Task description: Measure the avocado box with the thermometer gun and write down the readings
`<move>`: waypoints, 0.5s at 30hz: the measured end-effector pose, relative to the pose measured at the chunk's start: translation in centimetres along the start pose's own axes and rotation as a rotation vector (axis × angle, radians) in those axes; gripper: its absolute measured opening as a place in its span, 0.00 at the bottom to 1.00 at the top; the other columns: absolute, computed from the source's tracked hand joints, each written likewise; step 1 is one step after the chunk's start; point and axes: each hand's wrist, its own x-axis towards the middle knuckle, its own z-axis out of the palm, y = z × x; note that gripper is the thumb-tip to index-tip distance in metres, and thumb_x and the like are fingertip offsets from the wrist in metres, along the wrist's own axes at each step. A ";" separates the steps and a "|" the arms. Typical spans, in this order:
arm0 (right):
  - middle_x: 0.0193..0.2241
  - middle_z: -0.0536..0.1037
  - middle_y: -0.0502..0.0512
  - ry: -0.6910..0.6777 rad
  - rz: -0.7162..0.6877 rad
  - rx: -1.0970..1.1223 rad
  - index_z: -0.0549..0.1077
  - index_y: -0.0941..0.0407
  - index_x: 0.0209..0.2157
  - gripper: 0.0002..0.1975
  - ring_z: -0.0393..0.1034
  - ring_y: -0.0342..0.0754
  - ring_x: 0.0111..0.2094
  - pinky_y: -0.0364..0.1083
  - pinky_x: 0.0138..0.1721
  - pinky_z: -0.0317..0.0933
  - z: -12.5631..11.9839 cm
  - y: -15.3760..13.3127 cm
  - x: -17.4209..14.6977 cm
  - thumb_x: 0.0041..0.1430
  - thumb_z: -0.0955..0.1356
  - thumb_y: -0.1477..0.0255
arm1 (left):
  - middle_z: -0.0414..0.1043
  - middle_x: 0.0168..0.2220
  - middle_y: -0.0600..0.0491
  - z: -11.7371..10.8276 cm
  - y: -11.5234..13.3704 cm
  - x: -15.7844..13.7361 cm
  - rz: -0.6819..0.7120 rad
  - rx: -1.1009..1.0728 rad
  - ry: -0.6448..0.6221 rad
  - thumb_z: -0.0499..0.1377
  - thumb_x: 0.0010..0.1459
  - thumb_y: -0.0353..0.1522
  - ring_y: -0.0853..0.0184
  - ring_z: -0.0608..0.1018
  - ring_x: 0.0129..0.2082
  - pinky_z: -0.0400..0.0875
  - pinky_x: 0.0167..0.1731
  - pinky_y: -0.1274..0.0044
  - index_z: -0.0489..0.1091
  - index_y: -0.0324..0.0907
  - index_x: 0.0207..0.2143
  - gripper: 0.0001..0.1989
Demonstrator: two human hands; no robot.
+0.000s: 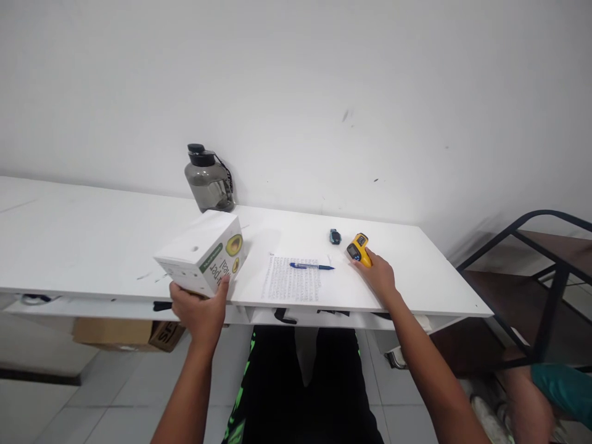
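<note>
A white box with avocado pictures point(203, 250) is tilted over the left part of the desk, and my left hand point(201, 311) grips its near end. My right hand point(377, 274) is wrapped around the handle of a yellow infrared thermometer point(362, 250), whose small display faces up. Between my hands lies a sheet of paper covered in writing point(289, 287). A blue pen point(312, 266) rests across the sheet's right side. Just left of the thermometer sits a dark watch with a bluish strap point(335, 237).
A large grey water bottle point(210, 185) stands against the wall behind the box. Below the white desk point(92, 234) is an open shelf, with a cardboard box point(115, 333) underneath. Dark metal-framed shelving point(550, 296) stands at right, near another person's leg point(527, 401).
</note>
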 end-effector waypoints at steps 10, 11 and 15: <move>0.41 0.74 0.60 -0.084 0.010 -0.140 0.68 0.55 0.57 0.36 0.69 0.56 0.42 0.49 0.37 0.59 -0.5 0.2 -0.2 0.54 0.64 0.46 | 0.66 0.51 0.36 1.2 0.7 1.8 0.004 0.079 0.057 0.67 0.41 0.49 0.40 0.68 0.54 0.56 0.55 0.47 0.53 0.37 0.57 0.47; 0.41 0.74 0.60 -0.093 0.010 -0.158 0.68 0.55 0.57 0.36 0.69 0.56 0.41 0.48 0.36 0.59 -0.5 0.2 -0.2 0.54 0.64 0.46 | 0.66 0.51 0.36 1.3 0.8 2.0 0.003 0.079 0.057 0.67 0.41 0.49 0.41 0.68 0.54 0.55 0.55 0.47 0.54 0.37 0.57 0.47; 0.40 0.74 0.60 -0.120 -0.006 -0.234 0.68 0.54 0.57 0.35 0.68 0.56 0.41 0.48 0.34 0.57 -0.2 0.0 -0.2 0.55 0.64 0.46 | 0.66 0.52 0.36 1.4 0.9 2.0 0.008 0.080 0.049 0.67 0.40 0.49 0.41 0.67 0.55 0.54 0.56 0.48 0.53 0.37 0.57 0.47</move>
